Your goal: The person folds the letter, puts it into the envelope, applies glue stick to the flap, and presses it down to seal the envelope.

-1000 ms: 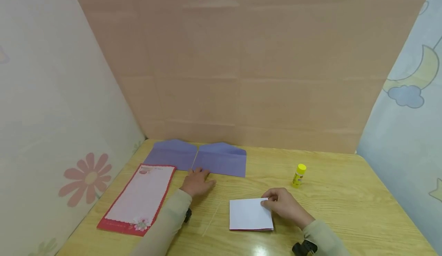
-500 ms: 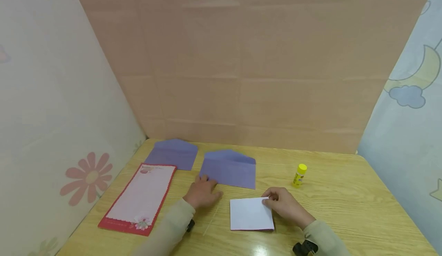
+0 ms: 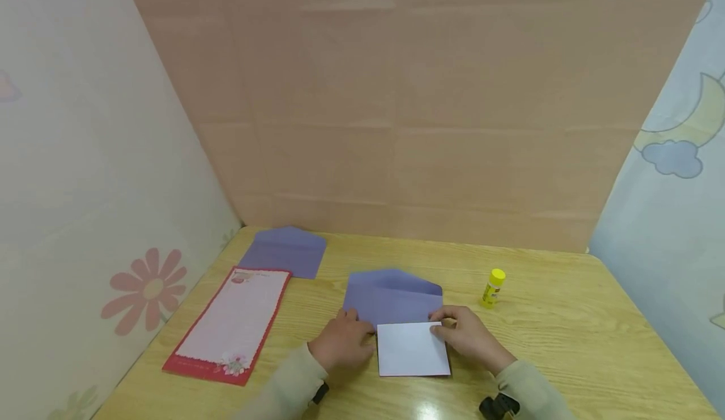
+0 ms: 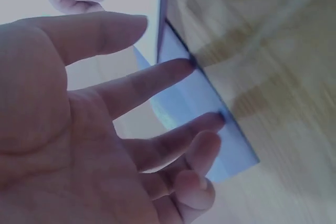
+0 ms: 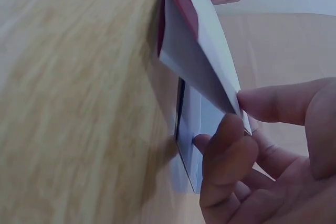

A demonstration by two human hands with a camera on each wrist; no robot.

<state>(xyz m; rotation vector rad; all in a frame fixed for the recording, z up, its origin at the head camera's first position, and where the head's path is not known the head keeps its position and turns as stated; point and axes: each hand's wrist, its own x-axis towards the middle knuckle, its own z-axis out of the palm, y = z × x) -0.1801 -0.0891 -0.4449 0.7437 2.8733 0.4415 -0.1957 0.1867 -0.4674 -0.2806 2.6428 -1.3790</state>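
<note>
My right hand pinches the top right corner of a folded sheet of letter paper, white outside. In the right wrist view the folded paper shows red between its layers and stands tilted up off the wood. Just behind it lies a purple envelope, its pointed flap opened away from me. My left hand touches the envelope's near left corner. In the left wrist view, two extended fingers press on the envelope's edge, with the thumb held apart. The folded paper overlaps the envelope's near edge.
A second purple envelope lies at the back left, flap opened. In front of it is a red-bordered sheet of letter paper with printed flowers. A yellow glue stick stands upright to the right on the wooden table.
My left hand has slid one purple envelope toward me and to the right, away from the other envelope and up to the folded paper. The right hand has stayed at the paper's corner.
</note>
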